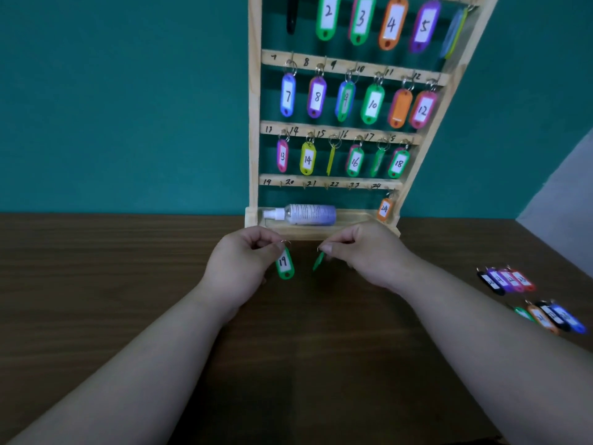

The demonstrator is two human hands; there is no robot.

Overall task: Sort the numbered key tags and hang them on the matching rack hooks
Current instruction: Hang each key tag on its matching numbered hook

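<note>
My left hand [239,263] pinches the ring of a green tag marked 19 [284,264], which hangs just in front of the rack's base. My right hand [365,255] pinches the ring of a second green tag [318,261], turned edge-on so its number is hidden. The wooden rack [340,128] stands upright against the teal wall, with tags hanging on most hooks of its upper rows. On the bottom rail [327,182], labelled 19 to 24, only the orange tag 24 [384,209] hangs; the other hooks are bare.
A white spray bottle [301,214] lies in the rack's bottom tray. Several loose tags lie on the brown table at the right in two groups, the farther group [506,280] and the nearer group [552,317]. A pale surface shows at the far right edge.
</note>
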